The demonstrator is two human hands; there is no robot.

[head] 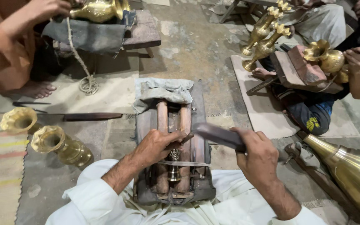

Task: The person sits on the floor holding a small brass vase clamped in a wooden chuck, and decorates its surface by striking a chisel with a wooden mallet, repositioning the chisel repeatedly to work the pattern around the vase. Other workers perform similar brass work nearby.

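Note:
My left hand grips a small brass piece that lies between two wooden rods on a low work block, held down by a thin strap. My right hand holds a dark flat tool by its handle, its tip pointing at the left hand's fingers just above the brass piece. A grey cloth is bunched at the block's far end. My white sleeves show at the bottom.
Two brass vases lie on the floor at left near a long dark tool. A large brass vessel lies at right. Other people work brass vases at top left and at right. Rope hangs down.

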